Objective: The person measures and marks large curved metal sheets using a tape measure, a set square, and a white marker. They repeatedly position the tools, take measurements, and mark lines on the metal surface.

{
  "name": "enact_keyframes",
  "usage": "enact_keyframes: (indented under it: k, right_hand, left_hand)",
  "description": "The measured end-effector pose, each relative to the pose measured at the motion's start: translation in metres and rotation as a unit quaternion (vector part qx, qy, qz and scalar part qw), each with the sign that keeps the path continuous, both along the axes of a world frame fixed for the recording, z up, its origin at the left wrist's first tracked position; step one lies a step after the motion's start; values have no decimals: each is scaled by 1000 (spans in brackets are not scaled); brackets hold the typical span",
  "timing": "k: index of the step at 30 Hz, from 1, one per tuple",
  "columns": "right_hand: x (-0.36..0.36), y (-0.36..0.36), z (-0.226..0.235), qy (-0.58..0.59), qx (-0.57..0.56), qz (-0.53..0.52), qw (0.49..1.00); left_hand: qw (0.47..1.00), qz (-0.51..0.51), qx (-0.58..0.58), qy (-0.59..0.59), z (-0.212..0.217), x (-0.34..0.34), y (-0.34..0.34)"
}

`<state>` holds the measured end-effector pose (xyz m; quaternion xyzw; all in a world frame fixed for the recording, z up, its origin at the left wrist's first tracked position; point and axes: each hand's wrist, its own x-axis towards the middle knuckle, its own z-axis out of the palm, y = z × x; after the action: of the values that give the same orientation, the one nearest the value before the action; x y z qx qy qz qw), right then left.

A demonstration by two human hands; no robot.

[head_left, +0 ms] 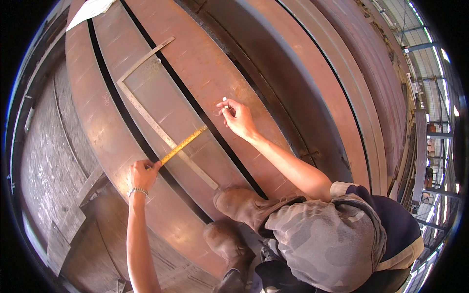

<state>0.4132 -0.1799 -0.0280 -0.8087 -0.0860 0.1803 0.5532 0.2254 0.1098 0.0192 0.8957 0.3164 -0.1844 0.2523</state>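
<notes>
Over brown metal strips, the left hand is end-gripping a springy-looking yellow tape, the right hand pinching a white stick.

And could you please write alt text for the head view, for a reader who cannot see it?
The person's left fingers hold a yellow tape measure across one metal strip, over an L-shaped metal square, while the right fingers hold a small white stick, possibly chalk. Brown boots are close by.

And I'm in a metal workshop here, long rust-brown plates below me, an L-shaped square across them, girders beyond!
</notes>
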Motion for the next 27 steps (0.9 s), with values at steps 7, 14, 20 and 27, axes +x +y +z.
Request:
enact_keyframes:
  k: [7, 14, 20, 27]
  right_hand:
    - [12, -29, 26, 48, 44, -32, 997]
    - [-1, -72, 65, -68, -113, -58, 990]
    - [-36, -116, 83, -76, -59, -101, 990]
    - [-73, -169, 94, -113, -150, -181, 966]
  left_hand:
    - [997, -29, -56, -49, 5, -36, -32]
    - [991, -93, -97, -4, -8, -27, -65]
    - [977, -145, -151, 30, 2, -9, -99]
    - [980, -130, -143, -37, -18, 26, -61]
